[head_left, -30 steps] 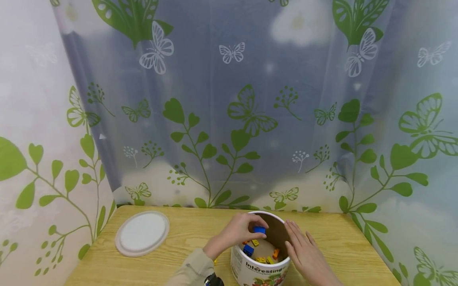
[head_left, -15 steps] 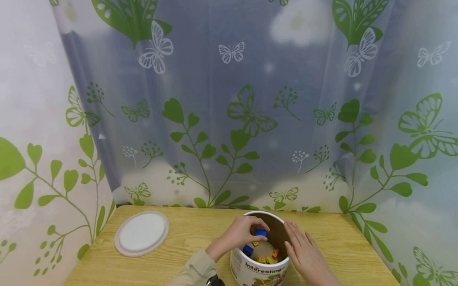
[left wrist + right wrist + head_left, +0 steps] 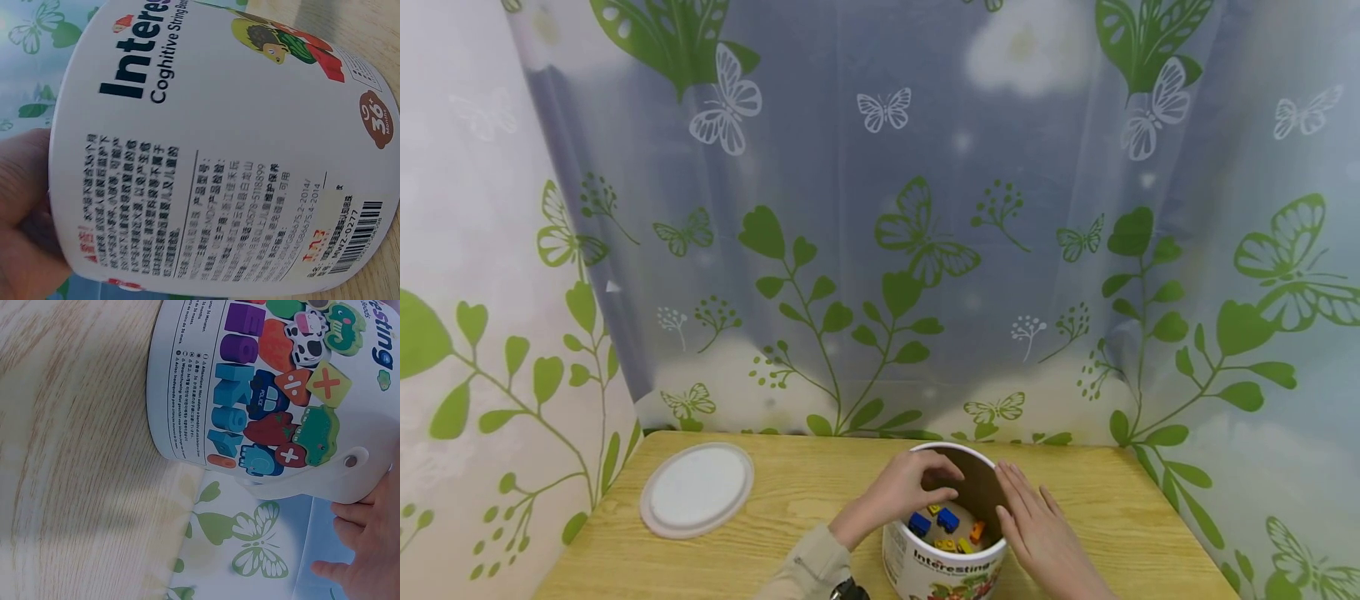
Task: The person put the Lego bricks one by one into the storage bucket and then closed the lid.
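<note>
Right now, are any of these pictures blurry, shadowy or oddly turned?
Head view: fairly even light, but the inside of the bucket is shaded and the blue blocks look soft; left wrist view: scene turned sideways, small print fuzzy; right wrist view: also sideways, with a soft shadow on the table.

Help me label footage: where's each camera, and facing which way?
Head: worn on the head, facing forward and down at the bucket; left hand and right hand show.
Left wrist: on that wrist, facing the bucket's printed side; the left hand partly shows.
Right wrist: on that wrist, facing the bucket and table; the right hand partly shows.
Both wrist views share bucket and table.
</note>
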{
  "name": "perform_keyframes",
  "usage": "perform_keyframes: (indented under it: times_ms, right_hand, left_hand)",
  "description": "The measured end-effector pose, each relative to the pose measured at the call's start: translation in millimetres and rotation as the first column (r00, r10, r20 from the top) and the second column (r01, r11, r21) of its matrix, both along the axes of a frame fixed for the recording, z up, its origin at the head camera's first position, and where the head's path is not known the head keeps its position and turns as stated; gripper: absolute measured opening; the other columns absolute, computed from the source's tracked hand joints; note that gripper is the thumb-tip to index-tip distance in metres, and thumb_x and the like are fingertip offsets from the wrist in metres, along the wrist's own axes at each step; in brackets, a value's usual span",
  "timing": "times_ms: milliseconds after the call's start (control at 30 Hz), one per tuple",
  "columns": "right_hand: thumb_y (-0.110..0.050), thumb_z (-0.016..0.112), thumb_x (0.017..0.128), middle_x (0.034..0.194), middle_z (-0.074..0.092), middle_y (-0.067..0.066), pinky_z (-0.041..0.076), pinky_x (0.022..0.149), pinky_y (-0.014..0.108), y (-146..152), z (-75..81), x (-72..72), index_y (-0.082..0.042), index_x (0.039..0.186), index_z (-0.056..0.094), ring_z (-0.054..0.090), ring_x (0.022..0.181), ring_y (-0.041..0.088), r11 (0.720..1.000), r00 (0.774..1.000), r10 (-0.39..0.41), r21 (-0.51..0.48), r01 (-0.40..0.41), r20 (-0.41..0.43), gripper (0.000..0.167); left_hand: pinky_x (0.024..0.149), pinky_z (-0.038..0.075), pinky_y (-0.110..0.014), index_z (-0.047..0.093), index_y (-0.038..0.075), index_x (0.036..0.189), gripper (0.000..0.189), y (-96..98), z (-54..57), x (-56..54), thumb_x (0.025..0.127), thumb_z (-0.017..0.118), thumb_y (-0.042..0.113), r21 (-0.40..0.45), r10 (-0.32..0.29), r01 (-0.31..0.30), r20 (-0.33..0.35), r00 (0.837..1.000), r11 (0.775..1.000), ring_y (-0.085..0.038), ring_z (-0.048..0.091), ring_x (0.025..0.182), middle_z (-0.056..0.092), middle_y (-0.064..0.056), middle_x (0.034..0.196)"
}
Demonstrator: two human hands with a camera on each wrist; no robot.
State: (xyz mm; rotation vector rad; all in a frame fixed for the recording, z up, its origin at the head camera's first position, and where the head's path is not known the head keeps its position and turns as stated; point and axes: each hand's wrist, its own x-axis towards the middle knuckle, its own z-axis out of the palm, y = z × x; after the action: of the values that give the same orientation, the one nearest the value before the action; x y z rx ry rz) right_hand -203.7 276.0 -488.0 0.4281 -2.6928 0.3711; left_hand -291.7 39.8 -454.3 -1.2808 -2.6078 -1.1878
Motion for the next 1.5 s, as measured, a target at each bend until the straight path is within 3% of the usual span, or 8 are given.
perform_keyframes:
  times_ms: [333,533,767,933,1133,1300,1500]
  right_hand:
    - [-0.025,0.051,0.106,0.157,0.043,0.014,0.038,0.110,0.064,-0.6,2.4,1.7,-0.003,0.153,0.043,0.042,0.143,0.034,1.000,1.000,0.003,0.013,-0.003,-0.030,0.052]
    - [-0.024,0.052,0.106,0.157,0.042,0.014,0.038,0.110,0.064,-0.3,3.8,2.2,-0.004,0.153,0.043,0.041,0.143,0.034,1.000,1.000,0.006,0.015,-0.006,-0.024,0.052]
    - [-0.023,0.054,0.105,0.157,0.044,0.014,0.038,0.109,0.064,-0.4,2.6,0.8,-0.004,0.152,0.044,0.043,0.142,0.035,1.000,0.999,0.015,0.013,-0.014,-0.045,0.052]
    - [-0.021,0.056,0.104,0.155,0.045,0.015,0.039,0.109,0.063,-0.4,-0.2,-0.2,-0.002,0.151,0.046,0.044,0.140,0.037,1.000,0.997,0.016,0.015,-0.015,-0.076,0.052]
    - [-0.021,0.055,0.104,0.156,0.044,0.015,0.038,0.110,0.064,-0.8,1.6,0.5,-0.002,0.152,0.045,0.043,0.141,0.036,1.000,0.999,0.014,0.004,-0.014,-0.052,0.052]
    - [-0.022,0.053,0.105,0.157,0.042,0.014,0.036,0.112,0.064,-1.4,3.0,0.8,-0.003,0.153,0.043,0.040,0.144,0.035,1.000,1.000,0.007,-0.015,-0.007,-0.001,0.052]
    - [-0.024,0.051,0.107,0.158,0.041,0.014,0.034,0.112,0.065,-0.8,-0.2,0.2,-0.002,0.154,0.041,0.039,0.145,0.034,1.000,1.000,0.005,-0.014,-0.005,0.014,0.053]
  left_hand:
    - [0.089,0.058,-0.028,0.075,0.018,0.112,0.017,-20.4,6.7,2.7,0.096,0.072,0.023,0.102,0.050,-0.050,0.003,0.999,0.994,-0.004,0.068,0.096,0.075,0.003,0.109]
    - [0.086,0.060,-0.034,0.074,0.014,0.115,0.019,-39.4,8.8,4.3,0.097,0.071,0.017,0.188,0.065,-0.077,0.069,0.996,0.979,-0.015,0.070,0.099,0.074,-0.006,0.113]
    - [0.089,0.060,-0.036,0.073,0.011,0.119,0.024,-69.3,3.4,4.7,0.097,0.071,0.020,0.222,0.145,-0.159,0.079,0.986,0.962,-0.022,0.069,0.104,0.073,-0.002,0.116]
    - [0.085,0.060,-0.029,0.074,0.011,0.116,0.022,-90.0,-7.9,5.6,0.096,0.072,0.018,0.233,0.202,-0.219,0.095,0.975,0.948,-0.022,0.070,0.101,0.074,-0.003,0.113]
    - [0.082,0.061,-0.029,0.075,0.009,0.113,0.019,-108.7,-26.5,10.1,0.096,0.072,0.017,0.244,0.213,-0.244,0.145,0.966,0.939,-0.025,0.071,0.099,0.074,-0.011,0.112]
    - [0.081,0.060,-0.026,0.075,0.010,0.113,0.019,-118.8,-40.5,16.5,0.096,0.072,0.019,0.225,0.208,-0.253,0.206,0.956,0.941,-0.024,0.071,0.099,0.074,-0.012,0.113]
    - [0.080,0.059,-0.022,0.075,0.007,0.110,0.017,-127.1,-59.4,27.4,0.095,0.073,0.015,0.205,0.160,-0.220,0.275,0.948,0.954,-0.018,0.071,0.096,0.074,-0.013,0.109]
